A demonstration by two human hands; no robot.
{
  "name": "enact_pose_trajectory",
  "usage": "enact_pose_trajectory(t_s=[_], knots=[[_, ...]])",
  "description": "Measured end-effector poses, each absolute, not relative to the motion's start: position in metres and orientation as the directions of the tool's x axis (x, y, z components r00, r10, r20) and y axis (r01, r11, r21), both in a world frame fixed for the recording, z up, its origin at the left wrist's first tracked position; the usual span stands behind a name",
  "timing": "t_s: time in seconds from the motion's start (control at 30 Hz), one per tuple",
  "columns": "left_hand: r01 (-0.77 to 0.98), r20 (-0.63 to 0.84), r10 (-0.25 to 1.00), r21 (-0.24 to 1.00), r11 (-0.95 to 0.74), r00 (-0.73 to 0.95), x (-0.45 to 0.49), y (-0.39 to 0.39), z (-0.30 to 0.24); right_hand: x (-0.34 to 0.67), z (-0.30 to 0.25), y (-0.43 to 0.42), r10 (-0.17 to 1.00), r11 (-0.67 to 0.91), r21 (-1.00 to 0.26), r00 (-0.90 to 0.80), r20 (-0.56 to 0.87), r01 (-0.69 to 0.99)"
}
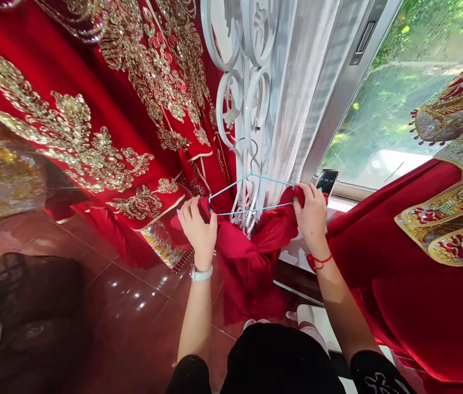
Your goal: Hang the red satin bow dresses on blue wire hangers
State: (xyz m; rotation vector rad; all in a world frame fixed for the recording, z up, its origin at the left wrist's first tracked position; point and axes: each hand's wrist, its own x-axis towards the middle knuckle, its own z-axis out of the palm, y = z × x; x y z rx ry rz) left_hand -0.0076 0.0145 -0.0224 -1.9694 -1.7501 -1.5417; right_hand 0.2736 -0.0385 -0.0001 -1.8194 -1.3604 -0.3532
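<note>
- Nearest us, below the turquoise hanger [256,209], we see a black top [278,361] and two forearms, with a pale watch [201,274] on the left wrist and a red cord [322,262] on the right.
- At the hanger's left end, we see the left hand [198,227] pinching red cloth [235,243] between thumb and fingers.
- At its right end, we see the right hand [311,213] pinching the same cloth.
- We find the hanger between both hands, its long axis running from one to the other; neither hand is nearer.
- Below the hanger, we see the cloth gather and hang down.
- Past the hanger, its hook points towards a white scrollwork rack [207,33]; we cannot tell whether they touch.
- Left of the hanger we see a gold-sequined garment [104,158]; right of it, a phone [327,184], a beaded garment [440,219] and, farthest, a window [404,109].
</note>
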Motion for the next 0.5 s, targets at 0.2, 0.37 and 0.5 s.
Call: enact_pose_trajectory(t_s=[0.2, 0.37, 0.5], knots=[[0.789, 0.648, 0.749, 0.53, -0.312, -0.139, -0.017, 0.005, -0.016, 0.271, 0.011, -0.022, 0.68, -0.158, -0.389, 0.386, 0.623, 0.907], [0.81, 0.634, 0.764, 0.507, -0.293, -0.12, -0.024, 0.0, -0.005, 0.284, 0.017, 0.001, 0.822, -0.148, -0.323, 0.298, 0.485, 0.935], [0.843, 0.599, 0.785, 0.496, -0.208, -0.158, -0.024, -0.004, 0.006, 0.31, 0.023, 0.015, 0.864, -0.092, -0.442, 0.292, 0.41, 0.892]])
